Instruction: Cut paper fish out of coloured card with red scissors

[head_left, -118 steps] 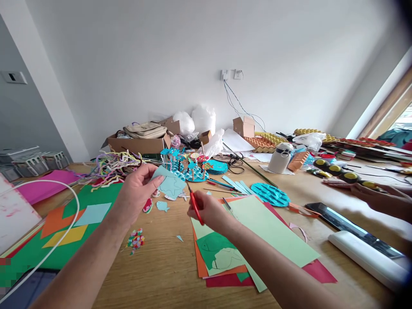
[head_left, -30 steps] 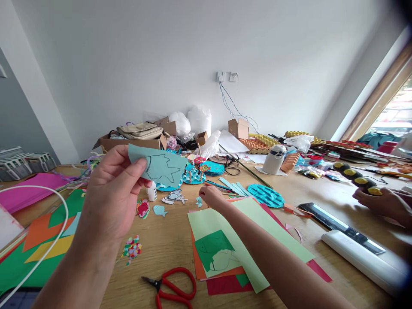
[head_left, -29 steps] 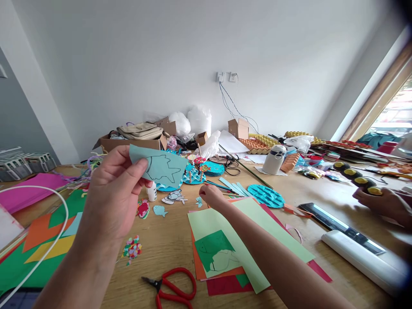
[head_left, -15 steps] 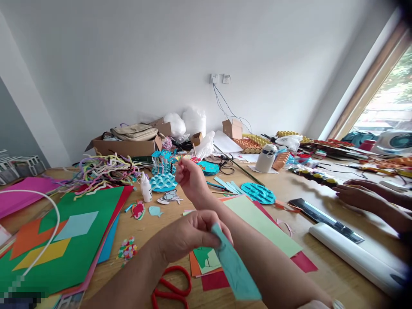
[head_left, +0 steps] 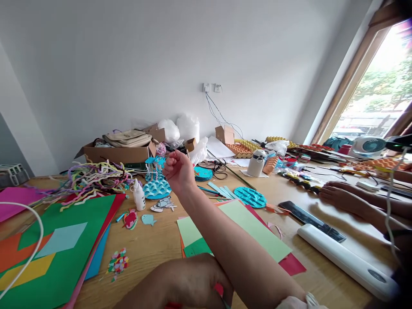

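My right hand (head_left: pixel 178 171) is stretched out over the far part of the table. Its fingers are curled into a closed grip beside the blue wavy paper model (head_left: pixel 157 189), and what they hold, if anything, is hidden. Low in front, my left hand (head_left: pixel 202 279) is bent under my right forearm, its fingers closed and mostly out of sight. Only a sliver of the teal paper strip (head_left: pixel 227 305) shows below it. Light green paper sheets (head_left: pixel 254 227) lie under my right forearm. A white glue bottle (head_left: pixel 139 196) and cut-out paper fish (head_left: pixel 148 219) are left of my right hand.
Coloured sheets (head_left: pixel 80 262) cover the left side, with a heap of pipe cleaners (head_left: pixel 96 178) behind. At right are a white elongated device (head_left: pixel 344 259), a dark flat bar (head_left: pixel 312 219) and another person's hands (head_left: pixel 344 195). A cardboard box (head_left: pixel 119 154) stands at the back.
My left hand has dropped lower and nearer to me, taking the teal paper strip mostly out of view. My right hand stays closed and reached out. The view has shifted slightly to the right.
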A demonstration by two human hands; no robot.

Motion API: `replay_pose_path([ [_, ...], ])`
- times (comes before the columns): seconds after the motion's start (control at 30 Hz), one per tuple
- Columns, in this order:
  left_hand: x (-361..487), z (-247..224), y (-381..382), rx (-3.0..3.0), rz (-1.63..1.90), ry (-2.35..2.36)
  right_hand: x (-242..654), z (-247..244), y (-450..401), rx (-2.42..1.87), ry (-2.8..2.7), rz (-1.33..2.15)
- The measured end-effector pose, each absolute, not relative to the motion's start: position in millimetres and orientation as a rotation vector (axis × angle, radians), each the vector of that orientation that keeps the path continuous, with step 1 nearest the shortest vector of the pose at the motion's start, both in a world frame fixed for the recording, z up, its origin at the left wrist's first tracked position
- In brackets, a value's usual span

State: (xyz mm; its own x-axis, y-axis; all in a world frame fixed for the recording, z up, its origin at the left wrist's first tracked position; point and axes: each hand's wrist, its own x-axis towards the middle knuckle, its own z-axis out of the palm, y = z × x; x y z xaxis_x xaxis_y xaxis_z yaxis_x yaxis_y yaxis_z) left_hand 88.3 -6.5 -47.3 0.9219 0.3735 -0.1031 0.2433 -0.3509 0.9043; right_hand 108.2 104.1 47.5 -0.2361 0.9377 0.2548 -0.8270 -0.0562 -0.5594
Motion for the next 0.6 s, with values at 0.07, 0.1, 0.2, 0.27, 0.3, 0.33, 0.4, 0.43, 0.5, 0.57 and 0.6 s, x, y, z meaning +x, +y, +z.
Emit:
replay_pose_path([
  [0.07,84,-37,-11,1.939,0.165,0.336,111,42,107,-0.292,-0.763,1.616],
  [0.1,79,-28,-12,1.875,0.201,0.261,113,38,107,-0.325,-0.788,1.602],
  [0.2,54,1,-5,1.766,0.380,0.437,121,23,100,-0.385,-0.868,1.614],
  [0.27,35,16,7,1.824,0.598,0.711,128,10,90,-0.423,-0.933,1.652],
  [0.3,26,19,14,1.836,0.721,0.859,132,4,85,-0.436,-0.956,1.656],
  [0.33,19,21,21,1.845,0.814,0.959,137,-2,80,-0.455,-0.994,1.651],
  [0.4,8,20,34,1.878,0.861,1.034,147,-11,71,-0.533,-1.136,1.591],
  [0.43,4,17,39,1.889,0.881,1.058,151,-15,67,-0.579,-1.172,1.552],
  [0.5,-2,11,47,1.918,0.922,1.090,159,-19,60,-0.652,-1.241,1.440],
  [0.57,-6,6,52,1.943,0.972,1.136,164,-21,54,-0.701,-1.341,1.381],
  [0.6,-8,5,53,1.945,0.990,1.154,165,-21,50,-0.727,-1.398,1.373],
])
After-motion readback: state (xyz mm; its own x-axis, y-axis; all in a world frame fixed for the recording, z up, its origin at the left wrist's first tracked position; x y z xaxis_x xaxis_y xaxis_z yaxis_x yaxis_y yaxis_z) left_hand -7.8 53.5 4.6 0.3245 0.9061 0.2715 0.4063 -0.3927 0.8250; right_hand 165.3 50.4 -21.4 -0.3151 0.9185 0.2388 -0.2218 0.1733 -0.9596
